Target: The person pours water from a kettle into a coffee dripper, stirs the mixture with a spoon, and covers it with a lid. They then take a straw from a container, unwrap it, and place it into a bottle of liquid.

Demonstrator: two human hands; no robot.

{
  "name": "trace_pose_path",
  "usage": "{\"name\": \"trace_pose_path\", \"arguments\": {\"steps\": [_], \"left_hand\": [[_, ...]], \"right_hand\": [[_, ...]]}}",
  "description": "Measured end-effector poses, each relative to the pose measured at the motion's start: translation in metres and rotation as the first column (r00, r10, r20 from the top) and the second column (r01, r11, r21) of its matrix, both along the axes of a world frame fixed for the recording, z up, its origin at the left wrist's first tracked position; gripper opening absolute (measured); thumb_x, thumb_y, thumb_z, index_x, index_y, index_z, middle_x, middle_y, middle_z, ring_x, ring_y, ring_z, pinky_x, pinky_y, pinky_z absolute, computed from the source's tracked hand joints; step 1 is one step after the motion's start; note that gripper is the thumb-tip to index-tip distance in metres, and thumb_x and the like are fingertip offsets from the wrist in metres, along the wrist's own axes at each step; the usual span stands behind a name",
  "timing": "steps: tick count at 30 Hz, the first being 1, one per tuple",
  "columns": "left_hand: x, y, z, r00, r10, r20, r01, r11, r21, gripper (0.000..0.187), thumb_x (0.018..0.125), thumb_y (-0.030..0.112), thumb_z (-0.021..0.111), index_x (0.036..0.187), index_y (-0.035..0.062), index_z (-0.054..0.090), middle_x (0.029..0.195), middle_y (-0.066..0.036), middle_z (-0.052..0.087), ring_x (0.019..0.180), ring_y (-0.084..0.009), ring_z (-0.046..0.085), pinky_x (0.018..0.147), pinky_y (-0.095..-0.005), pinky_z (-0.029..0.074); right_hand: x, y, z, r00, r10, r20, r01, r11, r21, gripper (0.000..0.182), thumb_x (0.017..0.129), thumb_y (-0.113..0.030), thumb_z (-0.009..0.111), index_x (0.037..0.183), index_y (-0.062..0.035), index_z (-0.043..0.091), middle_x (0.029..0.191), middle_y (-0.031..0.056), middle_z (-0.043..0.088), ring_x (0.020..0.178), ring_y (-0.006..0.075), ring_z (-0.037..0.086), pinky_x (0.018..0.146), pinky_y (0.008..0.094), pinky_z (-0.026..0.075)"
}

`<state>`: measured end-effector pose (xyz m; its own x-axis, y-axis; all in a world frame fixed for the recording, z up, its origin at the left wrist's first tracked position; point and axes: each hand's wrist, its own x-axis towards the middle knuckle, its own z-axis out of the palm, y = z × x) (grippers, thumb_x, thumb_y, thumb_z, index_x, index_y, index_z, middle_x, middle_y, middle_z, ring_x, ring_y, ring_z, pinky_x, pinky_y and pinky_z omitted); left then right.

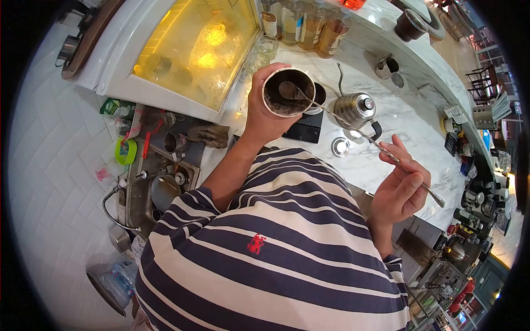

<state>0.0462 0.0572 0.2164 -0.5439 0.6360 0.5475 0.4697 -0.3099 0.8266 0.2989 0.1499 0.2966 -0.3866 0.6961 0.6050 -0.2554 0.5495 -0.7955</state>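
Observation:
My left hand [262, 113] is wrapped around a cup [282, 103] with a pale rim, tilted so that its dark inside faces me. Between the fingers of my right hand [398, 185] is a long twisted bar spoon [353, 130]. The spoon's bowl rests inside the cup, over dark contents that I cannot make out. Behind the cup a dark round vessel stands on a black scale [307, 130], partly hidden. Just right of it is a steel gooseneck kettle [353, 109]. A small round metal piece [340, 147] lies on the marble counter [430, 146].
A lit glass-front cabinet [193, 55] stands at the upper left, with several bottles [314, 27] beside it. Left of my body is a sink [144, 193] with a tap. Metal cups [386, 67] sit on the counter, and appliances crowd its right end.

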Motion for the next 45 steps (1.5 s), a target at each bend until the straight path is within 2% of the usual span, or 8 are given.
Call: {"name": "trace_pose_path", "arguments": {"steps": [3,5,15,18,33,39,42,45], "left_hand": [[0.002,0.001,0.004,0.999,-0.016,-0.031,0.018,0.999,0.044,0.093,0.066,-0.008,0.088,0.144,0.0061,0.037,0.145,-0.017,0.050,0.128,-0.0245,0.057,0.111,-0.0383,0.048],[0.004,0.002,0.007,0.997,-0.012,-0.077,0.016,0.998,0.059,0.095,0.066,-0.008,0.089,0.144,0.0062,0.037,0.146,-0.018,0.049,0.128,-0.0249,0.057,0.110,-0.0382,0.048],[0.008,0.000,0.006,0.998,-0.014,-0.054,0.016,0.999,0.043,0.094,0.066,-0.007,0.090,0.144,0.0062,0.038,0.146,-0.017,0.050,0.129,-0.0249,0.056,0.111,-0.0373,0.048],[0.009,0.000,0.006,0.998,-0.019,-0.055,0.021,0.999,0.039,0.094,0.065,-0.008,0.089,0.143,0.0061,0.039,0.146,-0.017,0.050,0.130,-0.0250,0.056,0.111,-0.0372,0.048],[0.010,0.002,0.009,0.996,-0.008,-0.089,0.011,0.999,0.033,0.095,0.062,-0.006,0.090,0.143,0.0056,0.041,0.144,-0.018,0.051,0.131,-0.0270,0.055,0.112,-0.0387,0.047],[0.010,0.002,0.008,0.995,-0.020,-0.098,0.025,0.998,0.059,0.095,0.060,-0.007,0.089,0.142,0.0058,0.041,0.144,-0.018,0.052,0.131,-0.0277,0.055,0.113,-0.0394,0.046],[0.009,0.002,0.006,0.995,-0.024,-0.095,0.028,0.999,0.040,0.096,0.060,-0.007,0.089,0.142,0.0058,0.041,0.143,-0.018,0.052,0.132,-0.0280,0.055,0.113,-0.0394,0.045],[0.009,0.001,0.005,0.993,-0.029,-0.112,0.033,0.999,0.028,0.095,0.061,-0.007,0.089,0.142,0.0059,0.042,0.143,-0.018,0.052,0.132,-0.0277,0.055,0.113,-0.0391,0.045]], "right_hand": [[-0.003,-0.002,0.003,0.999,0.024,0.044,-0.026,0.999,0.036,0.035,0.115,-0.029,0.035,0.111,-0.0012,0.056,0.101,0.0242,0.073,0.098,0.0372,0.075,0.110,0.0642,0.044],[-0.004,-0.001,0.004,0.998,0.013,0.063,-0.017,0.998,0.054,0.039,0.115,-0.032,0.035,0.111,-0.0007,0.057,0.098,0.0242,0.073,0.098,0.0383,0.075,0.108,0.0617,0.048],[-0.008,-0.001,0.005,0.992,0.046,0.120,-0.060,0.992,0.112,0.038,0.115,-0.032,0.037,0.110,-0.0008,0.057,0.098,0.0261,0.073,0.101,0.0401,0.074,0.108,0.0604,0.050],[-0.008,0.000,0.004,0.990,0.072,0.118,-0.087,0.989,0.124,0.032,0.115,-0.025,0.035,0.114,-0.0025,0.057,0.095,0.0199,0.076,0.103,0.0354,0.075,0.109,0.0634,0.043],[-0.007,0.006,0.017,0.973,0.152,0.174,-0.193,0.948,0.253,0.028,0.113,-0.022,0.041,0.104,-0.0027,0.059,0.090,0.0191,0.076,0.094,0.0336,0.077,0.108,0.0623,0.044],[-0.009,0.003,0.019,0.972,0.172,0.159,-0.206,0.952,0.227,0.028,0.113,-0.023,0.041,0.104,-0.0033,0.059,0.089,0.0193,0.076,0.093,0.0331,0.077,0.108,0.0618,0.045],[-0.005,0.003,0.019,0.964,0.185,0.192,-0.222,0.957,0.189,0.033,0.114,-0.029,0.036,0.107,-0.0031,0.056,0.092,0.0237,0.075,0.092,0.0379,0.076,0.109,0.0696,0.040],[-0.005,0.003,0.016,0.970,0.176,0.168,-0.205,0.962,0.178,0.033,0.114,-0.029,0.036,0.107,-0.0030,0.055,0.092,0.0239,0.075,0.093,0.0384,0.076,0.110,0.0690,0.040]]}}
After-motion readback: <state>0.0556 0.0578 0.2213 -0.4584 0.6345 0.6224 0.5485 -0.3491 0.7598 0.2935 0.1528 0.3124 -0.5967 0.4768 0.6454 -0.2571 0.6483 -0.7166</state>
